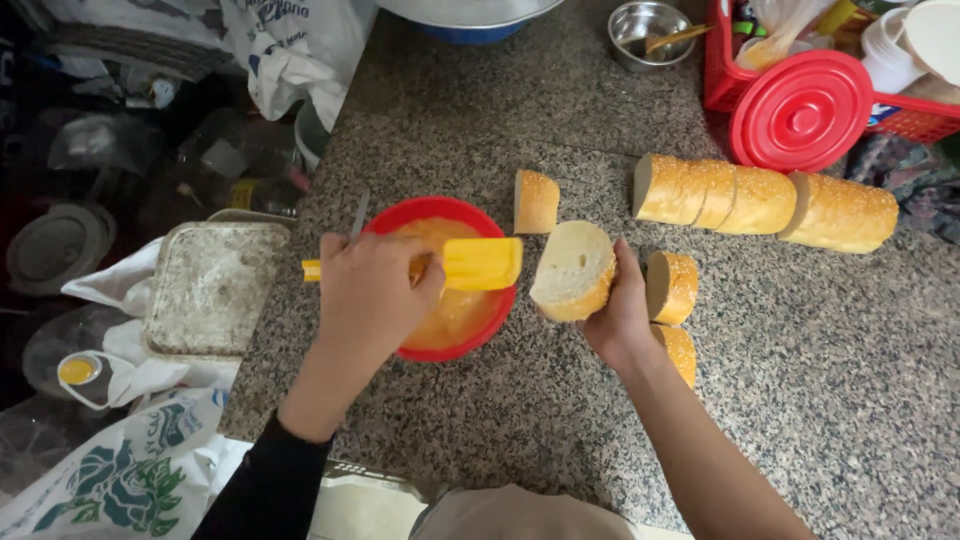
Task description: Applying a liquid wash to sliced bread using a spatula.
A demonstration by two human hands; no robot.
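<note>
My left hand [372, 295] grips a yellow spatula [480, 263] and holds its flat blade over a red bowl [492, 325] of orange-yellow spread. My right hand [622, 318] holds a cut piece of sesame bread [572, 270] just right of the bowl, its white cut face turned up toward the spatula. Two more bread pieces [672, 287] lie on the granite counter beside my right hand. Another short piece [536, 201] stands behind the bowl. A long sesame loaf [765, 202], partly sliced, lies at the back right.
A red lid [802, 112] leans on a red basket [716, 70] at the back right. A small steel bowl [650, 32] sits at the back. A worn square tub [208, 287] and plastic bags [130, 470] crowd the counter's left edge.
</note>
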